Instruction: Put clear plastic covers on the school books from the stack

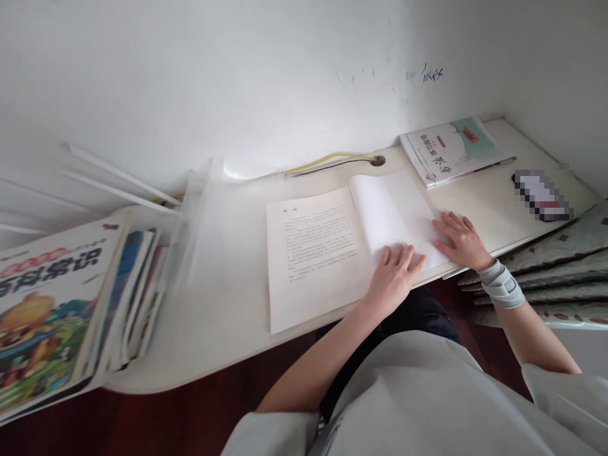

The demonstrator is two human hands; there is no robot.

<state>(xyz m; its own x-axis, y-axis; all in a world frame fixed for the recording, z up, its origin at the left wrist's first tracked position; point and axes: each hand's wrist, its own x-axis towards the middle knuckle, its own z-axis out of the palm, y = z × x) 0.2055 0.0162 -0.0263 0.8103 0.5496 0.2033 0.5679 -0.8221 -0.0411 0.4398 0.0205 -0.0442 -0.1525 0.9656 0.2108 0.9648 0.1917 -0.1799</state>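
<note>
An open book (316, 253) lies on the white desk, its left page printed with lines of text and its right page (396, 209) blank and curved near the fold. My left hand (395, 273) rests on the lower part of the blank page, fingers stretched out and apart. At that page's right edge lies my right hand (462, 240), spread flat, with its fingertips on the paper and the palm over the desk. A grey band (501, 285) wraps my right wrist. Neither hand grips anything.
Stacked booklets (451, 152) lie at the back right, near a pixelated phone (541, 195). A yellow cable (327, 161) runs along the wall to a desk hole. Upright books (52, 304) stand at the left end of the desk (218, 316). Patterned fabric (560, 259) hangs at the right.
</note>
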